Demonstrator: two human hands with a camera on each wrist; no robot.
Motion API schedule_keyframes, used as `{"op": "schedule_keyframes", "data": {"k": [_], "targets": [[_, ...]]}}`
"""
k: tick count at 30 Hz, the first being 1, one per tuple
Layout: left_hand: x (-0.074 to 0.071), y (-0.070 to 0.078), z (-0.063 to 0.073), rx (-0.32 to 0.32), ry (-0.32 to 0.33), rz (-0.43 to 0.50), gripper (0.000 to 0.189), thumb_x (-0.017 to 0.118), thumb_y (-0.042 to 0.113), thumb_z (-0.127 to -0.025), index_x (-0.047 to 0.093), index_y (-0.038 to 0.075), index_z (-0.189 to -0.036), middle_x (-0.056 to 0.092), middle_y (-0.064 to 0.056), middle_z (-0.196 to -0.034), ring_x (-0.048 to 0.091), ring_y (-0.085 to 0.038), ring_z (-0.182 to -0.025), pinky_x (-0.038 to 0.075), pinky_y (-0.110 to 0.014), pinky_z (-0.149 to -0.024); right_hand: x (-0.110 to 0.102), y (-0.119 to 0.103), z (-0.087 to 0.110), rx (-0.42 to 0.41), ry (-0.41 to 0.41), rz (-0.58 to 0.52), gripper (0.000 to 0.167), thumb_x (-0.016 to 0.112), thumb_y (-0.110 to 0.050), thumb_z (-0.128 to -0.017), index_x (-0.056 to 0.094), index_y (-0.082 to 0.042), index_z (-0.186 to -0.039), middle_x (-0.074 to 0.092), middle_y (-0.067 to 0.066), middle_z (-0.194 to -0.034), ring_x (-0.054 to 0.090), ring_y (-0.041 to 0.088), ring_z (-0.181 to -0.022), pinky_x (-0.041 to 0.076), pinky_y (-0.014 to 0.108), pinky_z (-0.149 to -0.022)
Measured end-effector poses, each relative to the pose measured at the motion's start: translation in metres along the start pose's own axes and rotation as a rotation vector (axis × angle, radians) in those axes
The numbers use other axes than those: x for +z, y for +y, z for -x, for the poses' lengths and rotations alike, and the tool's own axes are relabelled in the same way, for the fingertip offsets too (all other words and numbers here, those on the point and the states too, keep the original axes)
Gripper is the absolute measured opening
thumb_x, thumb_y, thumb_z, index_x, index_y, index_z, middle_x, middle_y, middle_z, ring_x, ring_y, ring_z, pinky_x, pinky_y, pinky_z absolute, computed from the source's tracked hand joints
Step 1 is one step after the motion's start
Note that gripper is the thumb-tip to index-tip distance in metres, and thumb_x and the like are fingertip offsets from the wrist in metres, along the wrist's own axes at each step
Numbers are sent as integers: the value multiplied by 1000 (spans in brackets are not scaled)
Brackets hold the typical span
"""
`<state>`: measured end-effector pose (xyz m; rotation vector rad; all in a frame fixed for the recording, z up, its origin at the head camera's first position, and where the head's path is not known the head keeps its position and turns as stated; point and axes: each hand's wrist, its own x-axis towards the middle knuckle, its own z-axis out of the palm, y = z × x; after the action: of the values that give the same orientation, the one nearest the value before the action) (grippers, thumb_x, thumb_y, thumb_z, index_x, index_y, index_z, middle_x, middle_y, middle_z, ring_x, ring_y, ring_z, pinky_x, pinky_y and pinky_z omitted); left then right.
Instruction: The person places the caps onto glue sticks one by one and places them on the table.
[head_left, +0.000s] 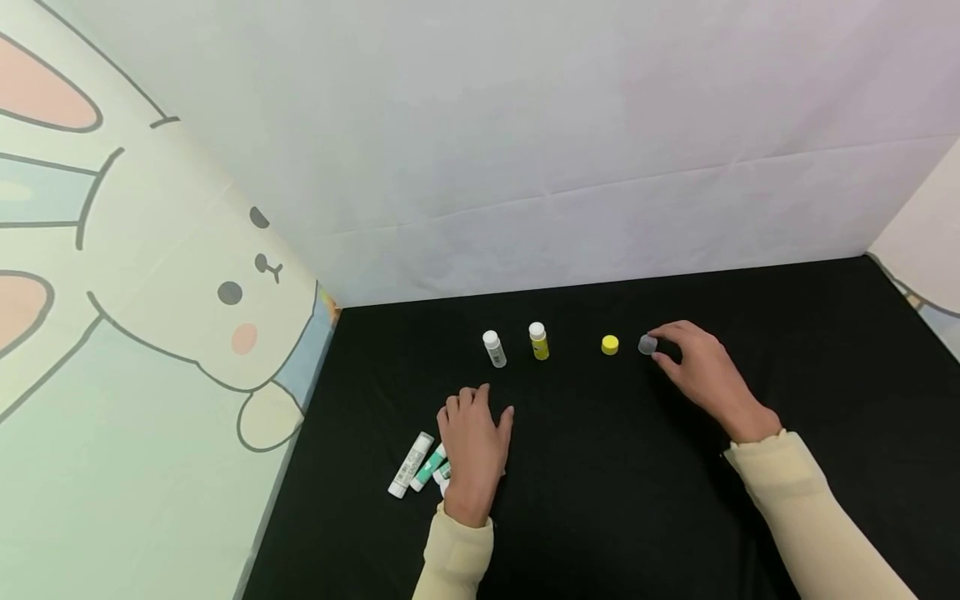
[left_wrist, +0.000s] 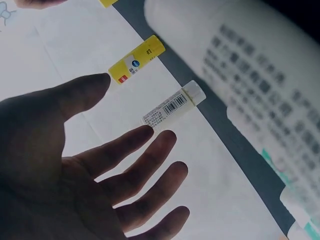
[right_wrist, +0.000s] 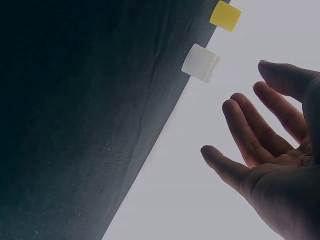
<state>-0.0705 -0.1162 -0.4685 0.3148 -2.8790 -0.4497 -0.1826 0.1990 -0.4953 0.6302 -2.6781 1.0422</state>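
My right hand (head_left: pixel 697 367) reaches to a small translucent cap (head_left: pixel 647 344), thumb and fingertips on either side of it in the head view. In the right wrist view its fingers are spread and apart from the cap (right_wrist: pixel 201 63). Left of that cap sits a yellow cap (head_left: pixel 610 344). My left hand (head_left: pixel 472 442) hovers palm down with fingers loosely spread, holding nothing. Beyond its fingertips stand a clear glue stick (head_left: pixel 495 352) with a barcode label and a yellow glue stick (head_left: pixel 539 342), both upright with white tops.
Several white and green tubes or sticks lie beside and under my left hand, partly hidden, among them a white one (head_left: pixel 410 465) and a green one (head_left: pixel 430 467). A black cloth (head_left: pixel 600 500) covers the table. A pale curtain (head_left: pixel 525 150) rises behind, a rabbit-print one at left.
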Motion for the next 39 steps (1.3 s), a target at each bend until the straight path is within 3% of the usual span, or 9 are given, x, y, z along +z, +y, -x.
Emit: {"op": "schedule_keyframes", "data": {"k": [24,32,39], "targets": [[7,3,-20,-84,-7,23,59,80,32,-96,62,0,-142,66,-22,-132,58,-41,-119,45,-57,-107,4,12,-12,104,-174,12,51,75,3,-92,58,8,-140,51,34,-146,52,54,-130,47,69,-103],[9,6,-26,-113,-21,56,68,81,32,-95,55,-1,-148,64,-24,-138,58,-43,-122,43,-59,-109,5,14,-15,111,-206,13,54,75,4,-92,56,9,-142,49,35,-147,51,55,-132,46,70,-104],[10,9,-31,-109,-1,25,70,82,33,-95,55,-3,-149,65,-23,-137,59,-42,-122,45,-58,-107,6,14,-20,110,-254,19,55,75,2,-93,56,10,-144,49,36,-148,50,56,-133,46,69,-103]]}}
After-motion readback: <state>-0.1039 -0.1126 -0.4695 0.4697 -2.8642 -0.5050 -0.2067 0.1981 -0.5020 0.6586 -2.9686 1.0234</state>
